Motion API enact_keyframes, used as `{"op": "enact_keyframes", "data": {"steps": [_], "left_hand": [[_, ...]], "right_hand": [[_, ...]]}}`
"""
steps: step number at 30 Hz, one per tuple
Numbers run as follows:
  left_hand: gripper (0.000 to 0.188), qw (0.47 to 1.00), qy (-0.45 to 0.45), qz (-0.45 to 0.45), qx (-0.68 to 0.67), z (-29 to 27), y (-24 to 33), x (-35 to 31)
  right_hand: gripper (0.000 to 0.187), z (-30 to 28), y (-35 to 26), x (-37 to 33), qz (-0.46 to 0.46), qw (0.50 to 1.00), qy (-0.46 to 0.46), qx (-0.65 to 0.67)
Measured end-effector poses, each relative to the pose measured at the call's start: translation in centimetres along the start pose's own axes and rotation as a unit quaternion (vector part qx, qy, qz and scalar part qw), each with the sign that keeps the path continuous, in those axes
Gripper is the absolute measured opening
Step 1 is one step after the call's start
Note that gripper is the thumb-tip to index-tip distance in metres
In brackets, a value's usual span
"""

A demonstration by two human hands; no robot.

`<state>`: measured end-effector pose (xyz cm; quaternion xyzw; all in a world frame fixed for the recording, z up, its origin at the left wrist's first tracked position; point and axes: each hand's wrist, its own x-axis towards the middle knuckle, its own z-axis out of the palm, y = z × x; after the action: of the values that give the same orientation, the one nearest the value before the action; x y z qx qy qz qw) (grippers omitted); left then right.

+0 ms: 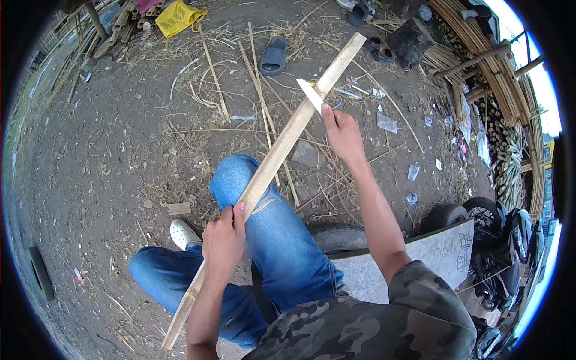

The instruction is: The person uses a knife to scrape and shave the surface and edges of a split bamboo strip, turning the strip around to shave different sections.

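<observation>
A long, pale split-bamboo strip (279, 150) slants across my raised thigh from lower left to upper right. Wrapped round its lower part is my left hand (223, 240), closed with the thumb on top. My right hand (345, 137) grips a knife, its handle hidden in the fist. The knife's bright blade (310, 95) points up and left and crosses the strip near its upper end; whether the edge touches the wood I cannot tell. My blue jeans (282, 240) support the strip, and a thin pale band lies on the thigh beside it.
Bamboo slivers (258, 90) and shavings litter the dirt ahead, around a dark slipper (273, 56). A yellow bag (178, 19) lies far left. Bamboo poles (480, 54) are stacked at right. A grey board (414, 258), a tyre (339, 238) and a motorcycle (507, 252) stand close on my right.
</observation>
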<state>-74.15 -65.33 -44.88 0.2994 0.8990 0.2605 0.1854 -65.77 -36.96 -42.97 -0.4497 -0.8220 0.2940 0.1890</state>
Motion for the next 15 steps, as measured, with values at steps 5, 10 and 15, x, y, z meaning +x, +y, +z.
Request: {"op": "enact_keyframes", "data": {"steps": [5, 10, 15], "left_hand": [[0.047, 1.0, 0.001, -0.002, 0.008, 0.1, -0.2, 0.1], [0.047, 1.0, -0.014, -0.003, 0.011, -0.4, -0.4, 0.1], [0.047, 1.0, -0.004, 0.002, 0.016, -0.3, -0.5, -0.1]], "right_hand": [[0.055, 1.7, 0.7, 1.6, -0.044, 0.999, -0.002, -0.027], [0.06, 3.0, 1.8, 0.3, -0.033, 0.999, 0.009, 0.012], [0.059, 3.8, 2.6, -1.0, -0.016, 0.999, 0.035, 0.036]]}}
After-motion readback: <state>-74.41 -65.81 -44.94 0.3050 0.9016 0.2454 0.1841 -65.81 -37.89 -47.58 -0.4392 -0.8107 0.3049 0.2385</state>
